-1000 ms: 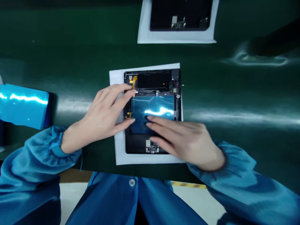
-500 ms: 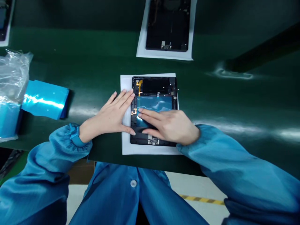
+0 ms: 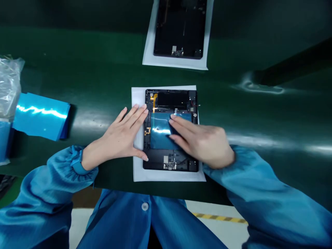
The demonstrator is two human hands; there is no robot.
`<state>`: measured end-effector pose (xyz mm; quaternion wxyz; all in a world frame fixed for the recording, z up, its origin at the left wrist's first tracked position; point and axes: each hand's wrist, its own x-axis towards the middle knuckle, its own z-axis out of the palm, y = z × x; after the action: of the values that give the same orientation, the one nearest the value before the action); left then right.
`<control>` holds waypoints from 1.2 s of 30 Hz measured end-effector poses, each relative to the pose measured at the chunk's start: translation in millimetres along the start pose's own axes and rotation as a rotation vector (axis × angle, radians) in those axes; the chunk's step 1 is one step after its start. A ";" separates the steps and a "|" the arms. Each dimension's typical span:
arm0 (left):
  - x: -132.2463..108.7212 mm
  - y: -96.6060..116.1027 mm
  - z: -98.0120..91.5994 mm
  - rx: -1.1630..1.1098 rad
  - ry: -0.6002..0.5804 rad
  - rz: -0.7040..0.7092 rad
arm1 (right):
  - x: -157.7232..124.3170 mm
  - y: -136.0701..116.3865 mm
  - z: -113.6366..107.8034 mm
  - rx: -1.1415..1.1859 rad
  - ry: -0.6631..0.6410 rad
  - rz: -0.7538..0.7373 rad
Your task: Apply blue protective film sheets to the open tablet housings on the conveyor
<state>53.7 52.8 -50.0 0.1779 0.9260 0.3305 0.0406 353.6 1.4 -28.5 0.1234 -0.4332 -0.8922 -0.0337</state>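
An opened black tablet (image 3: 155,159) lies on a white sheet (image 3: 168,176), its circuit boards and orange ribbon cables showing. A shiny blue film (image 3: 161,140) covers the middle of its inside. My left hand (image 3: 124,135) is spread flat, with fingertips and thumb against the tablet's left edge. Over the film's right part, my right hand (image 3: 204,141) rests two outstretched fingertips on the surface, its thumb close below and the other fingers curled under. It grips nothing; its palm hides the tablet's right edge there.
A second opened tablet (image 3: 178,34) lies on its own white sheet (image 3: 176,63) farther back. To the left are a stack of blue film sheets (image 3: 43,116) and a clear plastic bag (image 3: 9,90). A dark post (image 3: 282,67) rises from the green table (image 3: 103,76) at right.
My right fingers have slid rightward across the film, from its left side towards its right part. The film looks smoother. My left hand stays at the tablet's left edge; the view has shifted slightly.
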 end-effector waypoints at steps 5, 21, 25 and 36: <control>-2.3 5.8 -0.9 -0.021 0.043 -0.008 | -8.7 -2.4 -7.5 0.128 -0.053 -0.251; -1.0 -0.4 -5.7 -0.007 -0.014 -0.033 | -33.8 36.4 2.0 0.152 0.026 0.011; 1.6 -3.7 -3.5 0.010 -0.070 -0.084 | -28.4 32.4 6.9 0.103 0.002 0.099; 85.4 8.7 -62.0 0.117 0.063 -0.337 | -63.0 -4.4 14.0 0.233 0.262 0.403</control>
<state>113.4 118.8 7.3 0.1176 0.8646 0.4882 0.0199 384.9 -47.2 -57.5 0.2912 -0.5769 -0.7622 0.0388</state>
